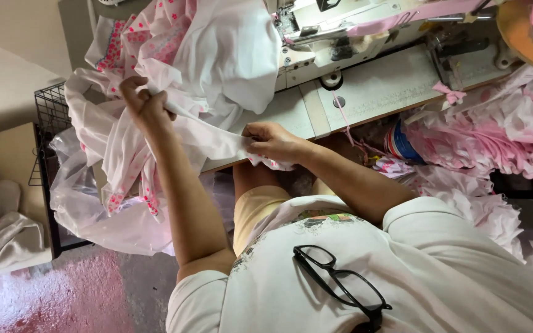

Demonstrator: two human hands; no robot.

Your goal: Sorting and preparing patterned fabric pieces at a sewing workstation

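Note:
My left hand [145, 105] grips a stretch of pale pink fabric [208, 137] up near a heap of white and pink flower-print cloth [217, 49]. My right hand [274, 142] pinches the other end of the same strip at the front edge of the sewing table [377, 92]. The strip is pulled taut between both hands. Black glasses [340, 283] hang on the front of my white shirt.
A white sewing machine [340, 24] stands at the back of the table. Ruffled pink and white pieces [488, 142] pile up on the right. A wire basket [50, 111] lined with clear plastic holds cloth on the left. A beige cupboard [1, 172] stands far left.

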